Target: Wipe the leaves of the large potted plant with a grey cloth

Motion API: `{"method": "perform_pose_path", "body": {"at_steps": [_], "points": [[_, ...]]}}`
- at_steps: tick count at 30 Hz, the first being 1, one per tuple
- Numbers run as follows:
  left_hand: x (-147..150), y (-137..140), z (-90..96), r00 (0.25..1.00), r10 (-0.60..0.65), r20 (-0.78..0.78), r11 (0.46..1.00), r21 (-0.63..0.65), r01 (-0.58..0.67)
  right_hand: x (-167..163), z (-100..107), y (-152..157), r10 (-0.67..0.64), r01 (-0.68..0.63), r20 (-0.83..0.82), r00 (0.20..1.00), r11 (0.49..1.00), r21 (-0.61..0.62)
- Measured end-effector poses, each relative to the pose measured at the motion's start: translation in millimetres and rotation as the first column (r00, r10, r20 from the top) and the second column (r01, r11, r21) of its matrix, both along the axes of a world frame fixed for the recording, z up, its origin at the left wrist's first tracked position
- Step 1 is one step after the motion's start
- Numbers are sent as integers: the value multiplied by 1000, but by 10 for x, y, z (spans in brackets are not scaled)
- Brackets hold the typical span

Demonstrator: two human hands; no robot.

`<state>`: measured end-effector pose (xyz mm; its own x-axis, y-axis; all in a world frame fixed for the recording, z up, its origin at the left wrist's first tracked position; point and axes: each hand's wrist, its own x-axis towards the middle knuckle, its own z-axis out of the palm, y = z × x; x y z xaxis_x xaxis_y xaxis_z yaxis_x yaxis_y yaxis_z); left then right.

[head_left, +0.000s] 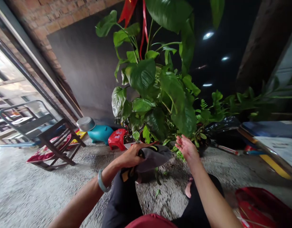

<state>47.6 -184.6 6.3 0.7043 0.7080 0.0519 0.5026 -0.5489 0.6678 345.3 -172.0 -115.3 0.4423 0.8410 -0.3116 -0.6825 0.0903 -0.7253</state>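
Observation:
My left hand (130, 155), with a pale bangle (103, 181) on its wrist, is closed on a limp grey cloth item (154, 158) with black and yellow trim. Its exact kind I cannot make out. Across from it, my right hand (187, 150) is raised with its fingers loosely bent and apart, and nothing shows in it. Its fingertips are just below a large hanging leaf (181, 110) of the leafy green plant (146, 76); whether they touch it I cannot tell. The plant's base is partly hidden by leaves and the cloth.
Left of the plant are a red plastic stool (117, 138), a teal animal-shaped seat (100, 133) with a metal basin (85, 123), and a wooden chair (62, 142). At right stand a low table (276, 142) and a red bag-like item (262, 205). Fallen leaves (157, 192) lie on the concrete floor.

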Motion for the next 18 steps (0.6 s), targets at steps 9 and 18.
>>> {"method": "perform_pose_path", "body": {"at_steps": [9, 18], "points": [[-69, 157, 508, 932, 88, 352, 927, 313, -205, -655, -110, 365, 205, -206, 91, 974, 979, -6], [275, 452, 681, 997, 19, 81, 941, 335, -46, -951, -150, 145, 72, -89, 158, 985, 991, 99]]}}
